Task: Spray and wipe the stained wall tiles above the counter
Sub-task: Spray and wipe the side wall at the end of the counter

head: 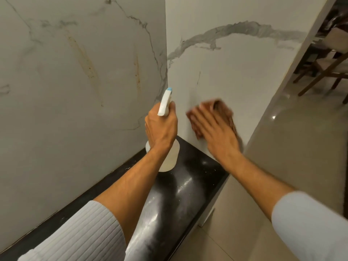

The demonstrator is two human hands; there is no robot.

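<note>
Left hand (162, 127), fingers clenched around a white plastic spray bottle (165, 104) with a blue nozzle tip, centre frame above the glossy black counter (188, 189). Right hand (216, 129) presses a blurred brown cloth (224, 110) flat against white grey-veined marble wall tiles (235, 68); orange-brown streaks (86, 63) mark the left tile.

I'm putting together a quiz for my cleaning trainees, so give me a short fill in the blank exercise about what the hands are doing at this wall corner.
1. The left hand grips a white spray ____ with a blue nozzle tip.
2. The right hand presses a ____ cloth flat against the wall.
3. The counter under both arms is ____ in colour.
4. The orange-brown streaks are on the wall to the ____ of the corner.

Missing words: bottle; brown; black; left
</note>
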